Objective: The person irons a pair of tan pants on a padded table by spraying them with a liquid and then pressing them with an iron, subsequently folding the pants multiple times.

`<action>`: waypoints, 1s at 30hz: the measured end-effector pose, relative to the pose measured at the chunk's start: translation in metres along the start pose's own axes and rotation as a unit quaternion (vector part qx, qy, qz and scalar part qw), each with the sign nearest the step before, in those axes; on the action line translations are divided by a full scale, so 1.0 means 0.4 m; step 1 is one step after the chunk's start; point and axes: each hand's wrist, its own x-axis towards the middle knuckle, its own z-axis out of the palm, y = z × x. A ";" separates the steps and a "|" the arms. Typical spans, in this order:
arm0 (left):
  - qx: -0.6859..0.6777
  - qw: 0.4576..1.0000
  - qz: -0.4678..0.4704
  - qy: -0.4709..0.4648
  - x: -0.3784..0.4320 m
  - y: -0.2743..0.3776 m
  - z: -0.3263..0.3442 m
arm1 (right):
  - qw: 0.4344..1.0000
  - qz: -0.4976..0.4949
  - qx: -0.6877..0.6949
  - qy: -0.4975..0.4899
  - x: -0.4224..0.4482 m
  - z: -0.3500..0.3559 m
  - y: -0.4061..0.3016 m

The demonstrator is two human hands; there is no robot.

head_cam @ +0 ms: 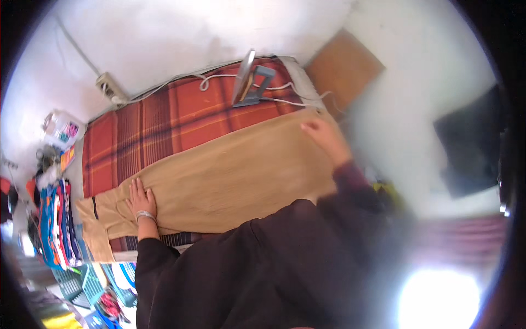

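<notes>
A tan garment (230, 177) lies spread along a red plaid blanket (197, 111) on the table. My left hand (142, 202), with silvery bangles at the wrist, rests flat on the garment near its narrower left part, fingers a little apart. Over the garment's right end is my right hand (318, 130), its fingers curled; whether it pinches any cloth cannot be told. A clothes iron (250, 84) stands on its heel on the blanket, beyond the garment and to the left of my right hand, with a white cord around it.
A power strip (111, 90) hangs on the wall at the back left. Left of the blanket are a white plastic jug (61, 129) and a stack of folded clothes (59, 224). Green plastic baskets (84, 286) stand below at the lower left. A brown board (345, 70) is at the back right.
</notes>
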 end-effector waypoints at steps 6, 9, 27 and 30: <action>-0.084 0.980 0.130 0.127 -0.034 -0.034 0.020 | 0.897 0.370 0.216 -0.112 -0.551 -0.140 0.174; -0.070 0.940 0.310 0.127 -0.084 0.049 -0.048 | 0.835 0.511 0.194 -0.062 -0.652 -0.080 0.035; -0.246 0.842 0.476 -0.062 -0.231 0.136 -0.052 | 0.927 0.107 -0.141 0.331 -0.312 -0.109 0.050; -0.236 0.920 0.267 -0.161 -0.166 0.173 -0.067 | 0.911 0.140 -0.275 0.273 -0.141 -0.110 0.013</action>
